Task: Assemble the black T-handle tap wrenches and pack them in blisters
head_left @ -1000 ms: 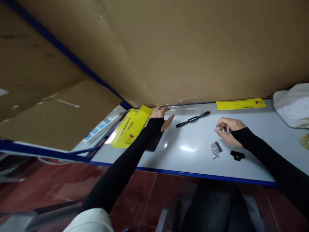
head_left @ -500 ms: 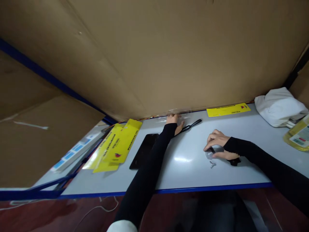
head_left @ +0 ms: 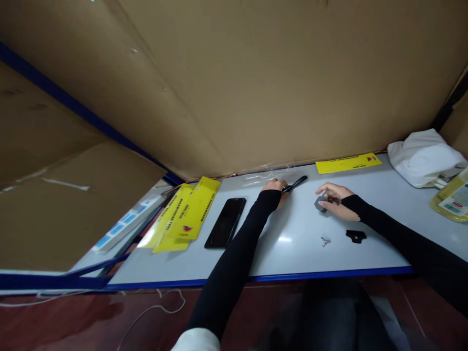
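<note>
On table [head_left: 292, 258], left fingers [head_left: 283, 184] clasping tool [head_left: 298, 182], right fingers [head_left: 327, 186] (parted) holding gray piece [head_left: 320, 204]

The rear is closed off w/ a tall brown cardboard wall [head_left: 292, 87], marked by a faint slanting crease on the L. Further L, a 2nd cardboard panel [head_left: 47, 229] is crossed by a pale strip [head_left: 66, 183] & topped by a sloping blue bar [head_left: 69, 92]. The desk [head_left: 387, 195] is surfaced in pale grey, edged in blue; light is reflected there as a small bright patch. Below, a reddish floor [head_left: 47, 319] is partly crossed by a white cable [head_left: 153, 307].
</note>
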`<state>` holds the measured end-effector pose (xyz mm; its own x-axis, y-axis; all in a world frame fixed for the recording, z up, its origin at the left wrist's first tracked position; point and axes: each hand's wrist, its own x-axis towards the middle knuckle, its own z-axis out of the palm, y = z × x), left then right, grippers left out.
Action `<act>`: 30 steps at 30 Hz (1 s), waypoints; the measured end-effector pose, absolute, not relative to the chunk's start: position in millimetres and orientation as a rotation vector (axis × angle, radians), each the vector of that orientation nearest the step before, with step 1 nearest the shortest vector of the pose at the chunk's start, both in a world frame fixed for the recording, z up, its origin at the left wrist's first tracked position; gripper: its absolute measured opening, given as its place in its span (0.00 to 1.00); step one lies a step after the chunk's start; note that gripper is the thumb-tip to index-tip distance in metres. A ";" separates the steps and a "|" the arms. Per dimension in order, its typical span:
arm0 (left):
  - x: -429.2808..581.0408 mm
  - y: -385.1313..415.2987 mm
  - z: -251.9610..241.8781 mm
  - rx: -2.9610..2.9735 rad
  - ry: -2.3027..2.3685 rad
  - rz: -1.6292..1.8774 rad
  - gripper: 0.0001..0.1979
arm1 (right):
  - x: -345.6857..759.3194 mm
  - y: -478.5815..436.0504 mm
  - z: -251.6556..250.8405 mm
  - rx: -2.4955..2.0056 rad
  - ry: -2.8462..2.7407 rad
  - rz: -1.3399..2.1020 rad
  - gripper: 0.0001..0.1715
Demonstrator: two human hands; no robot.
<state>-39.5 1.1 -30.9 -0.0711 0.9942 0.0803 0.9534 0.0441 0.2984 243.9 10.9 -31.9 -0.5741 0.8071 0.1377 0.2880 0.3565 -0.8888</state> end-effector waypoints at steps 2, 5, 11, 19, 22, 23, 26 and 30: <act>-37.2 1.5 -29.9 1.992 2.146 0.482 0.14 | 244.7 11.5 -28.9 -0.913 -2.003 1.188 0.19; -32.4 2.4 -29.7 1.897 2.103 0.639 0.18 | 246.8 11.5 -23.8 -0.916 -1.909 1.266 0.18; -19.4 -3.5 -28.2 1.569 1.903 0.983 0.12 | 245.7 15.1 -14.2 -1.049 -1.626 1.447 0.22; 18.6 -19.3 -15.8 1.011 1.244 1.185 0.13 | 250.2 23.6 -6.8 -1.025 -1.327 1.654 0.29; 35.8 -25.1 -17.0 0.820 1.038 1.212 0.13 | 249.6 21.8 -8.3 -0.993 -1.262 1.679 0.29; 40.2 -26.8 -18.4 0.769 1.000 1.232 0.14 | 249.2 21.3 -9.1 -0.986 -1.247 1.685 0.29; 47.1 -30.1 -23.8 0.717 0.981 1.302 0.16 | 248.3 21.2 -12.3 -0.986 -1.210 1.670 0.29; 48.6 -31.0 -32.0 0.756 1.022 1.402 0.20 | 248.8 21.1 -13.1 -1.016 -1.237 1.540 0.27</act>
